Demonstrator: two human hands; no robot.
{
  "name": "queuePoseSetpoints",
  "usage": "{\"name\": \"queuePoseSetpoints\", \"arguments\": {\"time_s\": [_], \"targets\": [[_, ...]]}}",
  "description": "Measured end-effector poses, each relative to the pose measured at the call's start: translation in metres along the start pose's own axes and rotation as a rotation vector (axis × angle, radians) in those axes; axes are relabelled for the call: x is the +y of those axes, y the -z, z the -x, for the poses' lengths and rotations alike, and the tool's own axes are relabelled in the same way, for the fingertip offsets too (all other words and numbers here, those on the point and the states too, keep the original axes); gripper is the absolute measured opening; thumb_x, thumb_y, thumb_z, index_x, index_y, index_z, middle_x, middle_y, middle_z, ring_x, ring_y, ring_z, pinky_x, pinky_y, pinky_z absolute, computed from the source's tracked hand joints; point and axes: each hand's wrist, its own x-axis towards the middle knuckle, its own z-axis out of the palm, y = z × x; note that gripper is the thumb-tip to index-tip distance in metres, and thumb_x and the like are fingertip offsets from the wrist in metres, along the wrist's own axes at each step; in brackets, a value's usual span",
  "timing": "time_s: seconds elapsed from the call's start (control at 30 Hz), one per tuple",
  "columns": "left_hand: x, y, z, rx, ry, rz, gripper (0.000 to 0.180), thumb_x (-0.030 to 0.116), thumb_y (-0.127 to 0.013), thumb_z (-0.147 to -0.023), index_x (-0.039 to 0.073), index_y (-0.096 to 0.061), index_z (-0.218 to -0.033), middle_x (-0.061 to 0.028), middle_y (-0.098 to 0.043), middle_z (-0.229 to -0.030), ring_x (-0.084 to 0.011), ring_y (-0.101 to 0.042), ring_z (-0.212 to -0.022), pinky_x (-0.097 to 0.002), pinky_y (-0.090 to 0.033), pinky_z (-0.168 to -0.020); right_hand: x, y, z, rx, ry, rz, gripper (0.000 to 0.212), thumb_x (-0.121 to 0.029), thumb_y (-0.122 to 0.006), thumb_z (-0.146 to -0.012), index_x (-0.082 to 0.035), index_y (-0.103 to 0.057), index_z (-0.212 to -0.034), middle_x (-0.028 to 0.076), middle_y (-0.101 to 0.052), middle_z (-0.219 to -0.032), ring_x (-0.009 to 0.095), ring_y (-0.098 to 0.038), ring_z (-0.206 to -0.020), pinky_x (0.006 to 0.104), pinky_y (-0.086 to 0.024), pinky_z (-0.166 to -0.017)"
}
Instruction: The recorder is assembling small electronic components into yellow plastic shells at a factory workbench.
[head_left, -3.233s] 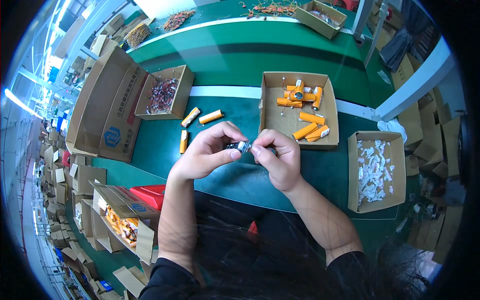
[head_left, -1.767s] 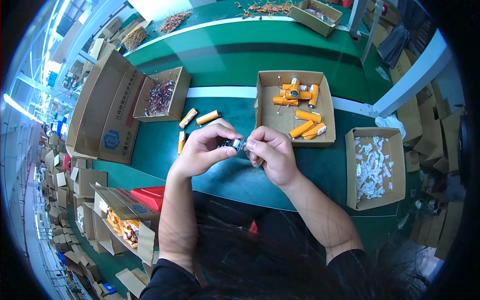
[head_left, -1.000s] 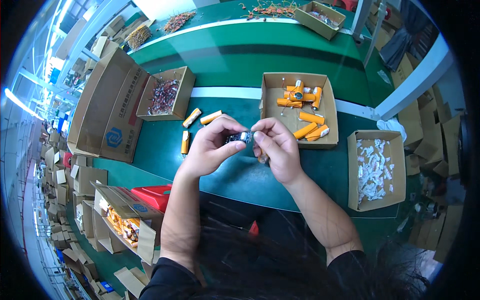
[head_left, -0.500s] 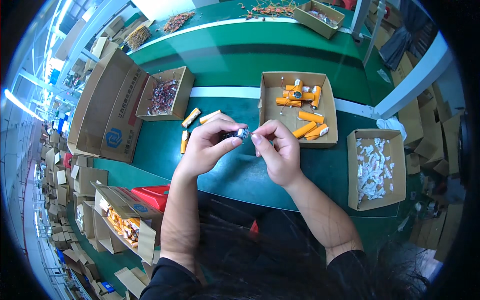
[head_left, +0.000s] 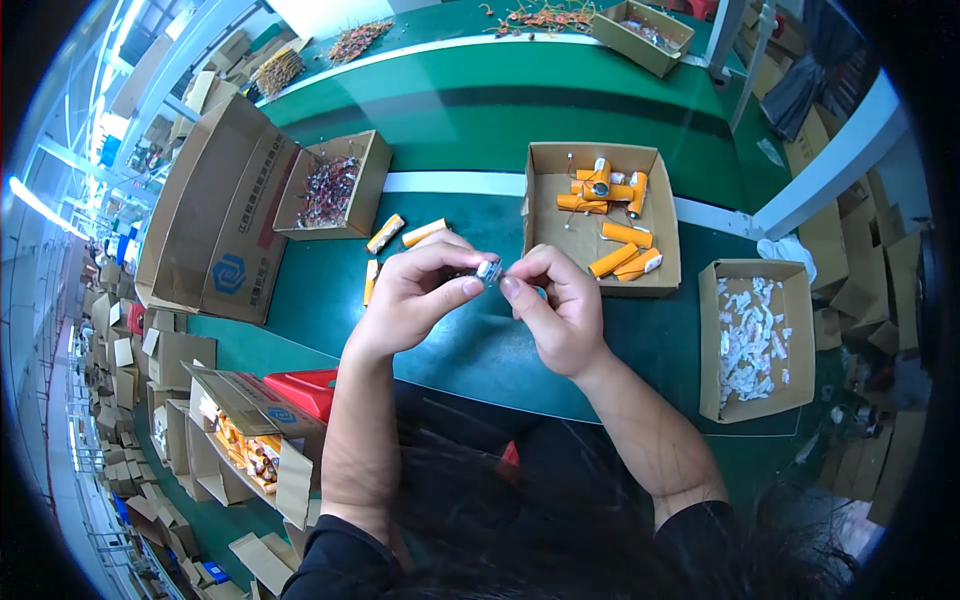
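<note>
Over the middle of the bench, my left hand (head_left: 412, 296) pinches a small dark part with a silvery-white end (head_left: 488, 271) between thumb and fingers. It looks like a small electronic piece, but its exact kind is too small to tell. My right hand (head_left: 557, 310) is closed beside it, thumb and index fingertip pressed together at the part's right end. What those fingertips hold is hidden; a bit of teal shows behind them. Just beyond my left hand lie an orange battery cell (head_left: 384, 234), another orange cell (head_left: 425, 232) and a third orange cell (head_left: 371, 282).
A cardboard tray (head_left: 668, 215) of wired orange cells stands ahead right. Small wired parts fill a box (head_left: 374, 180) ahead left, beside a tall carton (head_left: 205, 215). White scraps lie in a tray (head_left: 709, 345) at right. An open carton of orange cells (head_left: 250, 450) stands lower left.
My right fingertips have come closer to the part in my left hand. That part has turned slightly, showing more of its silvery end. The view has shifted a little.
</note>
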Motion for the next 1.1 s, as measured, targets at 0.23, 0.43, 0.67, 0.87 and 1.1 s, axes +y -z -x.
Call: {"name": "queuePoseSetpoints", "arguments": {"time_s": [0.23,0.43,0.67,0.87,1.1], "targets": [[0.002,0.002,0.001,-0.013,0.029,0.009,0.022,-0.002,-0.072,-0.091,-0.001,-0.073,-0.113,-0.0078,-0.064,-0.099,-0.0141,-0.056,-0.084,-0.0231,-0.045,-0.070,0.004,0.001,0.000,-0.063,0.096,0.070,0.002,-0.008,-0.064,-0.096,-0.007,-0.065,-0.096,-0.001,-0.059,-0.080,0.007,-0.044,-0.066,0.0221,-0.035,-0.060],[0.001,0.003,0.000,0.010,0.020,-0.043,0.022,-0.002,-0.073,-0.089,-0.001,-0.073,-0.112,-0.0073,-0.063,-0.097,-0.0143,-0.055,-0.083,-0.0242,-0.045,-0.071,0.001,-0.001,0.000,0.024,0.033,0.030,0.002,-0.007,-0.064,-0.096,-0.006,-0.065,-0.097,0.000,-0.060,-0.081,0.008,-0.045,-0.067,0.0220,-0.036,-0.061],[0.009,-0.010,-0.004,0.133,-0.006,-0.292,0.022,0.000,-0.074,-0.089,0.000,-0.074,-0.110,-0.0060,-0.062,-0.094,-0.0136,-0.055,-0.081,-0.0245,-0.045,-0.070,-0.001,0.001,-0.004,0.057,-0.034,0.029,0.003,-0.007,-0.063,-0.097,-0.005,-0.065,-0.098,0.001,-0.061,-0.082,0.008,-0.049,-0.067,0.0214,-0.040,-0.061],[0.023,-0.014,-0.006,0.147,-0.066,-0.518,0.020,0.002,-0.072,-0.092,0.001,-0.073,-0.112,-0.0047,-0.063,-0.094,-0.0122,-0.055,-0.081,-0.0240,-0.045,-0.071,-0.002,0.003,-0.004,0.085,-0.042,0.008,0.004,-0.006,-0.063,-0.097,-0.004,-0.064,-0.100,0.002,-0.061,-0.082,0.008,-0.052,-0.067,0.0208,-0.043,-0.061],[0.030,0.022,0.011,0.541,-0.060,0.115,0.022,0.009,-0.063,-0.101,0.003,-0.068,-0.122,-0.0027,-0.064,-0.092,-0.0094,-0.055,-0.075,-0.0219,-0.047,-0.070,0.005,0.001,-0.003,0.026,0.000,-0.048,0.007,-0.005,-0.055,-0.101,-0.005,-0.059,-0.107,0.006,-0.062,-0.088,0.010,-0.053,-0.068,0.0209,-0.041,-0.060]]}}
